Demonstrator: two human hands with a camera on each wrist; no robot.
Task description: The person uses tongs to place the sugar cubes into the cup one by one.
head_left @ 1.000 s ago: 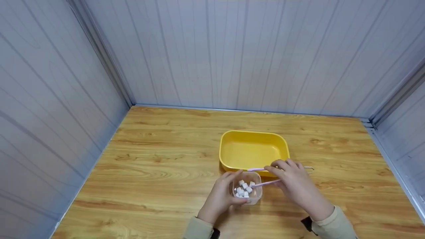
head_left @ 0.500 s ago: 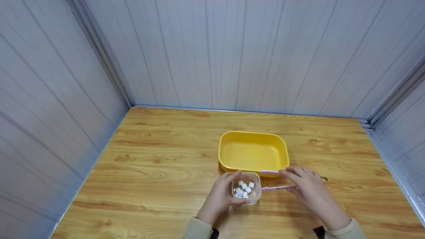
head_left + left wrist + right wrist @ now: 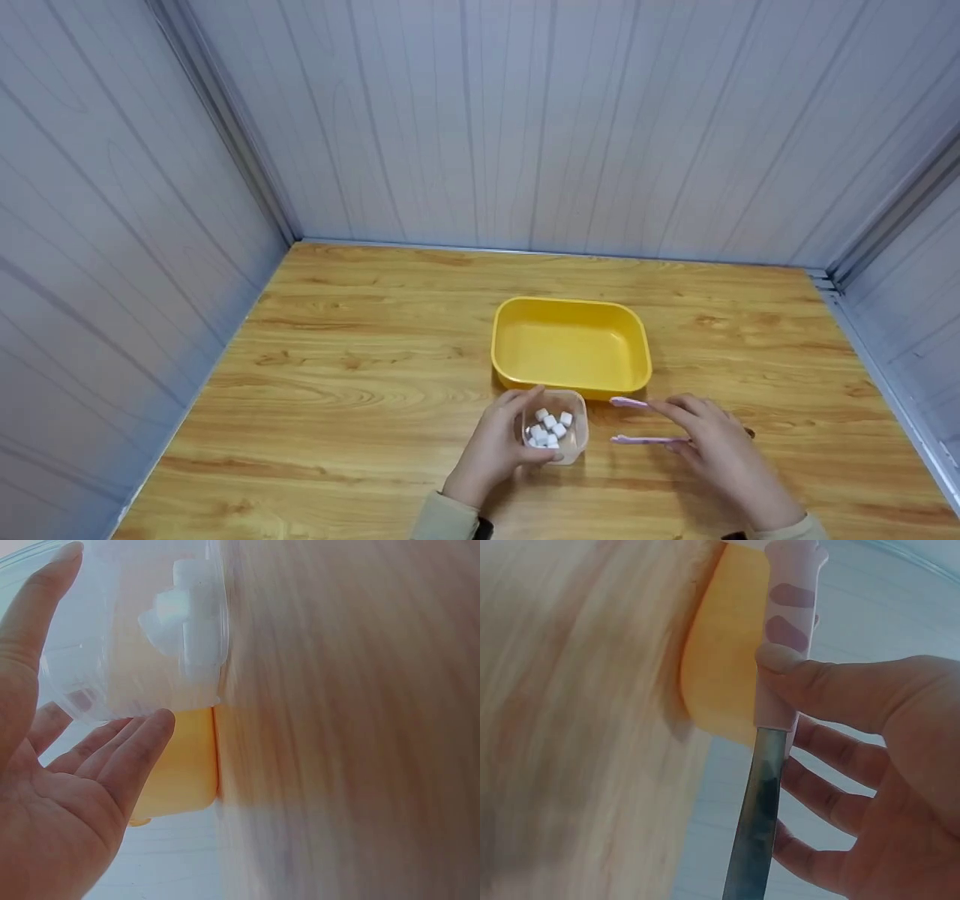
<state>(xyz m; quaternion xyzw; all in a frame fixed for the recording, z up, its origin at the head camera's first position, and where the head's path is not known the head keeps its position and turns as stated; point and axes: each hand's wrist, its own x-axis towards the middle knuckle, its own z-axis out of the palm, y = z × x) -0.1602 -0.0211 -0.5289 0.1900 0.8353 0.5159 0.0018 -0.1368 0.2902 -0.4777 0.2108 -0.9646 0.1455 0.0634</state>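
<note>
A small clear plastic container rests on the table, holding several white cubes on its bottom. My left hand grips it from the left, thumb on the near side and fingers on the far side. To the right of it, my right hand holds tongs between thumb and fingers. The tongs have pink tips, spread apart with nothing between them, a short way from the container's right side. In the right wrist view, the thumb lies on a pink tong arm that joins a metal strip.
A yellow rectangular tub stands just behind the container, with nothing inside. Pale panelled walls enclose the wooden table at the back and sides.
My right hand has drawn the tongs rightward and toward me, out of the container and away from the cubes. The left hand and the container have stayed put.
</note>
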